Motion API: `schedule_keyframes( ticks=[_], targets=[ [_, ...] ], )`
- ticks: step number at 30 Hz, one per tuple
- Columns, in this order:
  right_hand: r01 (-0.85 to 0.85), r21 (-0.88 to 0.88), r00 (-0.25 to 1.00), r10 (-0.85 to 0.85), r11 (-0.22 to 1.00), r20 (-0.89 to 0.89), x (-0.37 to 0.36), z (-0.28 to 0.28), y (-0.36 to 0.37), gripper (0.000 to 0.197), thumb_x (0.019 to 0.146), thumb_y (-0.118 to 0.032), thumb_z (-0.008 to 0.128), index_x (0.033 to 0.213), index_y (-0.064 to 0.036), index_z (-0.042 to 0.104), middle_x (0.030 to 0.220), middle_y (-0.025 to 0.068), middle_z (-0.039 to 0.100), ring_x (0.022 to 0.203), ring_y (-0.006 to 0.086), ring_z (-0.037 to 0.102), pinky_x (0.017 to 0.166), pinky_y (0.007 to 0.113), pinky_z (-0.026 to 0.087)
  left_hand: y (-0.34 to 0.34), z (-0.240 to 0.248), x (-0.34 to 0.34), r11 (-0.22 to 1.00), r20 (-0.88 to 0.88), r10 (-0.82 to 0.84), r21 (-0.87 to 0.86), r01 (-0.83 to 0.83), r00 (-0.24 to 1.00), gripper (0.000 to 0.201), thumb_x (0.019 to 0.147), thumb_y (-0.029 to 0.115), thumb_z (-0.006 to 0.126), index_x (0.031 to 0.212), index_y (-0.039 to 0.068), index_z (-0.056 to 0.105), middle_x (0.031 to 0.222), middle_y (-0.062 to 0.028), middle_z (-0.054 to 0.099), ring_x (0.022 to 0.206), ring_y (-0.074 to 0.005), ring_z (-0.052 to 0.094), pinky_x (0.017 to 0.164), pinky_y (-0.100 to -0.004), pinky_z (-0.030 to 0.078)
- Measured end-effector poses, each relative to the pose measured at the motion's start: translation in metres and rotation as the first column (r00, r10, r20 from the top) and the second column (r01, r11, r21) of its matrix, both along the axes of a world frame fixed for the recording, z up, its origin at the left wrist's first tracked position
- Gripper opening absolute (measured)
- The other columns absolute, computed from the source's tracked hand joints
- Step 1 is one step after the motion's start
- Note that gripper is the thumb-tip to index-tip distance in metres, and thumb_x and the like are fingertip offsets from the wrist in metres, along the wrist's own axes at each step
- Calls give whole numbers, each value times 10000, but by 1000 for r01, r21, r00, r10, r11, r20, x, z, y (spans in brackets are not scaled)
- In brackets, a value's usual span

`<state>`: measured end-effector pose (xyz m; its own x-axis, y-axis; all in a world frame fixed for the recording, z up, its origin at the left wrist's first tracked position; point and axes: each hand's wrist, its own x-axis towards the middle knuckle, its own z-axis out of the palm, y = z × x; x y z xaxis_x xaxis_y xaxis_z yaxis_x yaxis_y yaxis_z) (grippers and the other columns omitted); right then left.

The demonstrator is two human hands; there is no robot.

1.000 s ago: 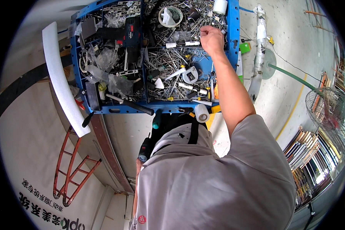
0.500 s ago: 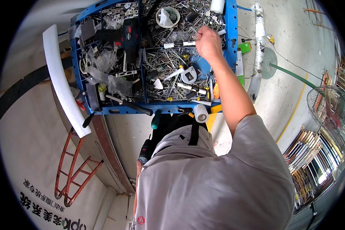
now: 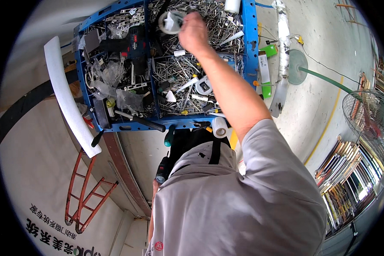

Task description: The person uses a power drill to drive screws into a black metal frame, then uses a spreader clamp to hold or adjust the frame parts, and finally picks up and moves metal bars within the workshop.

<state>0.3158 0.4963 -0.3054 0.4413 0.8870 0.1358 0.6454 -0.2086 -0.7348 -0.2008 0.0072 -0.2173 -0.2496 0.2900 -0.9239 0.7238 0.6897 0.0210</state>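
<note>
Since the earlier frames the right hand [image 3: 193, 32] has been carried leftward and further up the blue tray [image 3: 248, 51], from the screw pile near the right wall to the white ring [image 3: 168, 21] at the far end. The hand is seen from the back, with the fingers curled downward against the ring's right edge; whether the ring is pinched or only touched cannot be told, as the fingertips are hidden behind the knuckles. The ring lies in the upper middle of the tray, on a heap of screws [image 3: 179, 70], with a white piece standing in its centre. The right forearm is stretched across the right compartment, over a tape measure [image 3: 204, 85]. To the left of the ring a dark drill [image 3: 132, 40] is laid in the left compartment, above crumpled clear bags [image 3: 109, 74]. A white roll [image 3: 219, 126] rests at the tray's near edge. A white foam strip [image 3: 66, 96] leans along the tray's left side, and a red frame [image 3: 87, 190] lies on the floor below it. The left hand is not seen.
</note>
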Motion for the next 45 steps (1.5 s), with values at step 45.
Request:
schedule_keyframes(
  ticks=[45],
  targets=[
    [-326,-241,839,162,914,-519,106,35,-2,233,922,-211,705,1070,-32,722,929,67,716,791,204,639,755,313,506,-2,1,41,990,34,137,18,-138,990,458,735,263,801,1088,-13,708,985,-116,743,929,-218,668,842,-363,523]
  ],
)
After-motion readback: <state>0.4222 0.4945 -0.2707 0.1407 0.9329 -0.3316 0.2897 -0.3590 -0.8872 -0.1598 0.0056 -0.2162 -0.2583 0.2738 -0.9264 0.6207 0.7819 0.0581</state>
